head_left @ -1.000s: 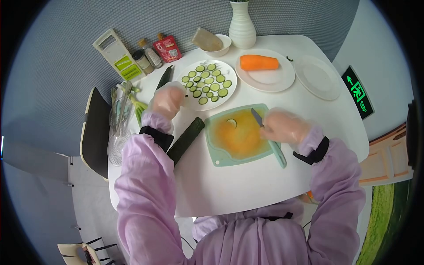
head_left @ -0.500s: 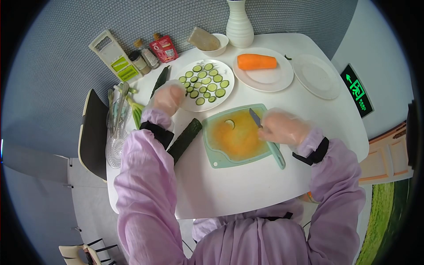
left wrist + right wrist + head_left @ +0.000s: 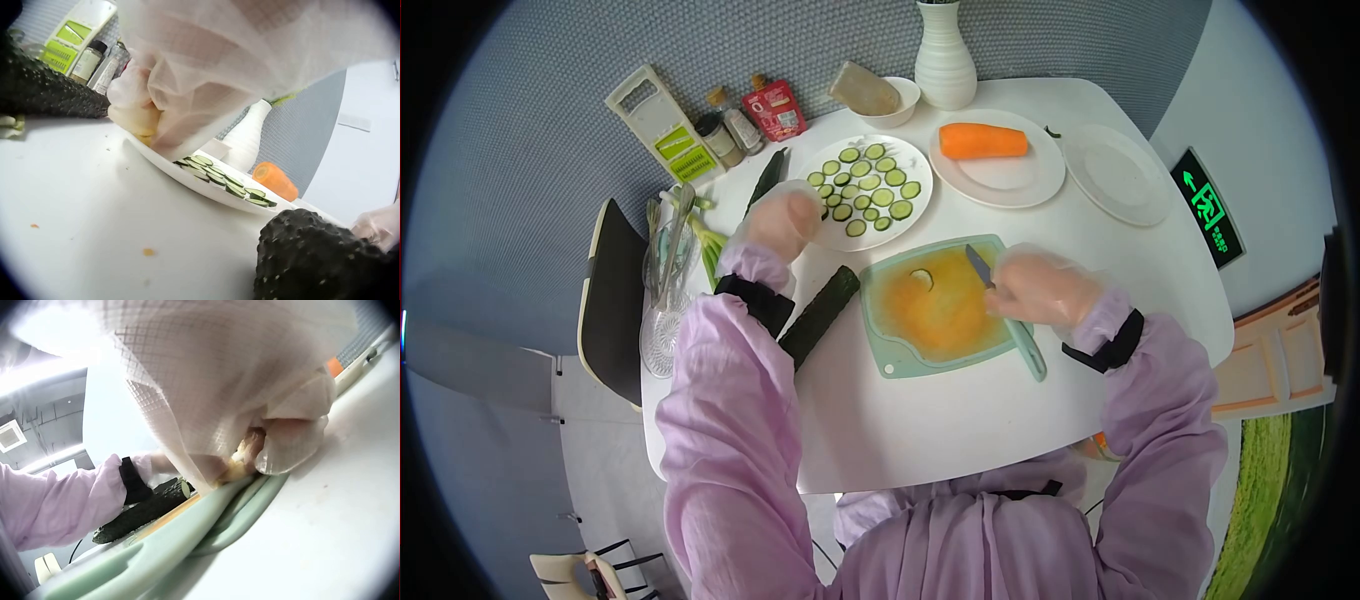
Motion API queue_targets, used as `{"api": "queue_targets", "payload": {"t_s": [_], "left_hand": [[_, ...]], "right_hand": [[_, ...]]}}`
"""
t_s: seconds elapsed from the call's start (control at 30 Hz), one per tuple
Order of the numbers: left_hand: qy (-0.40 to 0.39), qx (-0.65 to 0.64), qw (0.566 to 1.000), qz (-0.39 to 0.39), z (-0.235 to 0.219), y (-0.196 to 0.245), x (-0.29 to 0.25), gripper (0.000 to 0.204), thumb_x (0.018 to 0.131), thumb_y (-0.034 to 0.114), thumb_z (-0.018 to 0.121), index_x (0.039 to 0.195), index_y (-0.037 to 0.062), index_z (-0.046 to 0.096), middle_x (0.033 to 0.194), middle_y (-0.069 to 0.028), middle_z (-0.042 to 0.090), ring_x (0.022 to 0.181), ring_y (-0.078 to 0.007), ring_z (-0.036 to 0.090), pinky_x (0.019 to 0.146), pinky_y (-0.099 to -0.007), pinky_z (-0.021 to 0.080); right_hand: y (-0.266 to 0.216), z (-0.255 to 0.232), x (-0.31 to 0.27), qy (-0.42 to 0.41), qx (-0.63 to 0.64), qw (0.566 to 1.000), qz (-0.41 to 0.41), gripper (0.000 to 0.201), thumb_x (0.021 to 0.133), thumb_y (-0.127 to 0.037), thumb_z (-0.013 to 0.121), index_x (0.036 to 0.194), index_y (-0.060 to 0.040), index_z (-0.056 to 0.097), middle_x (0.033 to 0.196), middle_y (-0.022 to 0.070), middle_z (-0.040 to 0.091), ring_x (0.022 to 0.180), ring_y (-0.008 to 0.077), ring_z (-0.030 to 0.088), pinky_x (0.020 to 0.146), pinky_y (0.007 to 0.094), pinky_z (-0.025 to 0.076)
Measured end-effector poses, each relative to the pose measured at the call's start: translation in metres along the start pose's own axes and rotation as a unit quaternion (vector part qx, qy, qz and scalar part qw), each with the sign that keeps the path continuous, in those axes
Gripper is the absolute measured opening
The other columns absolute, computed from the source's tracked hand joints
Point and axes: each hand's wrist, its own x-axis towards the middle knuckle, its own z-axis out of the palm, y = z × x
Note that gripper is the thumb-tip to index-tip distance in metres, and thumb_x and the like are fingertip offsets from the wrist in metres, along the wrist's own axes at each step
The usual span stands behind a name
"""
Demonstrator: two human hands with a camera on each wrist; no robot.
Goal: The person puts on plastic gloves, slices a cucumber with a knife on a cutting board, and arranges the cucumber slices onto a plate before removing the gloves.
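In the head view my left hand, in a clear plastic glove, is at the left rim of a white plate with cucumber slices spread over it. Its fingers are bent at that rim; I cannot tell whether they pinch anything. My gloved right hand grips a small knife where blade and green handle meet, over the right side of the cutting board. On the orange-stained board lies a thin cucumber slice. A cucumber piece lies between board and left forearm.
Another cucumber lies beyond the left hand. A carrot is on a second plate, beside another white plate. A grater, spice jars, a red pouch, a bowl and a vase line the back.
Both hands keep nearly the same place and pose. The head view shifts slightly; nothing on the table has visibly moved.
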Motion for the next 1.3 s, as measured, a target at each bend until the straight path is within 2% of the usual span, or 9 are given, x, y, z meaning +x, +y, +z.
{"api": "queue_targets", "payload": {"t_s": [0.3,0.37,0.4,0.5,0.57,0.7,0.9,0.97,1.3], "left_hand": [[0.090,-0.113,0.989,0.038,-0.034,0.011,-0.017,0.021,0.082,0.024,0.060,0.085,0.0036,0.059,0.073,-0.0117,0.059,0.073,-0.0289,0.057,0.067,-0.0372,0.046],[0.044,-0.190,0.971,-0.138,-0.046,0.030,-0.030,0.023,0.084,0.026,0.060,0.085,0.0034,0.057,0.069,-0.0099,0.056,0.069,-0.0272,0.056,0.064,-0.0380,0.044],[0.046,-0.190,0.971,-0.138,-0.045,0.026,-0.031,0.023,0.084,0.026,0.060,0.085,0.0034,0.057,0.069,-0.0099,0.056,0.069,-0.0272,0.056,0.064,-0.0380,0.044],[0.051,-0.171,0.983,-0.044,-0.045,0.019,-0.042,0.025,0.085,0.027,0.060,0.087,0.0028,0.058,0.069,-0.0130,0.056,0.067,-0.0302,0.056,0.063,-0.0402,0.043],[0.010,0.036,0.996,0.085,-0.053,0.033,-0.054,0.026,0.083,0.026,0.062,0.091,0.0020,0.060,0.071,-0.0174,0.056,0.069,-0.0342,0.055,0.064,-0.0420,0.043],[0.046,0.003,0.989,0.142,-0.054,0.063,-0.089,0.025,0.081,0.023,0.062,0.091,0.0006,0.062,0.074,-0.0202,0.055,0.072,-0.0368,0.054,0.066,-0.0442,0.042],[0.086,0.027,0.993,0.076,-0.030,0.082,-0.108,0.024,0.074,0.023,0.064,0.083,0.0004,0.063,0.074,-0.0186,0.056,0.073,-0.0371,0.055,0.065,-0.0451,0.044],[0.084,0.013,0.996,0.027,-0.018,0.079,-0.109,0.024,0.073,0.023,0.064,0.077,0.0001,0.061,0.075,-0.0188,0.057,0.072,-0.0375,0.056,0.064,-0.0451,0.044],[0.130,-0.010,0.988,0.082,-0.007,0.071,-0.114,0.021,0.072,0.021,0.064,0.073,0.0013,0.060,0.073,-0.0176,0.057,0.070,-0.0369,0.056,0.063,-0.0449,0.045]], "right_hand": [[0.002,0.003,0.001,-0.001,-0.003,1.000,0.003,0.037,0.081,-0.028,0.055,0.063,0.0041,0.053,0.062,0.0217,0.050,0.059,0.0379,0.050,0.062,0.0456,0.040],[0.002,0.003,0.001,0.003,0.000,1.000,-0.001,0.038,0.081,-0.029,0.055,0.063,0.0042,0.053,0.062,0.0219,0.049,0.059,0.0382,0.050,0.062,0.0456,0.040],[0.001,0.002,0.000,0.004,-0.001,1.000,-0.002,0.038,0.081,-0.029,0.055,0.063,0.0042,0.053,0.062,0.0219,0.049,0.059,0.0382,0.050,0.062,0.0456,0.040],[-0.007,0.000,-0.001,-0.010,-0.012,0.999,0.028,0.038,0.082,-0.030,0.055,0.064,0.0042,0.054,0.065,0.0219,0.052,0.061,0.0375,0.051,0.063,0.0456,0.041],[-0.011,-0.002,-0.005,-0.005,-0.018,0.998,0.054,0.039,0.082,-0.032,0.056,0.067,0.0038,0.056,0.071,0.0213,0.054,0.067,0.0360,0.052,0.066,0.0452,0.041],[-0.023,-0.008,-0.017,0.025,-0.030,0.997,0.069,0.040,0.083,-0.035,0.057,0.071,0.0030,0.058,0.077,0.0203,0.054,0.073,0.0350,0.052,0.069,0.0446,0.040],[-0.030,-0.001,-0.016,0.067,-0.012,0.996,0.062,0.026,0.081,-0.024,0.059,0.083,0.0019,0.059,0.085,0.0188,0.054,0.081,0.0347,0.052,0.071,0.0434,0.040],[-0.014,0.018,0.007,0.178,-0.023,0.975,-0.133,0.020,0.078,-0.017,0.059,0.087,0.0011,0.060,0.090,0.0189,0.055,0.087,0.0344,0.053,0.075,0.0424,0.042],[-0.042,0.020,0.093,0.041,-0.091,0.995,-0.013,0.015,0.066,-0.012,0.066,0.070,0.0017,0.061,0.068,0.0161,0.061,0.067,0.0321,0.060,0.063,0.0405,0.048]]}}
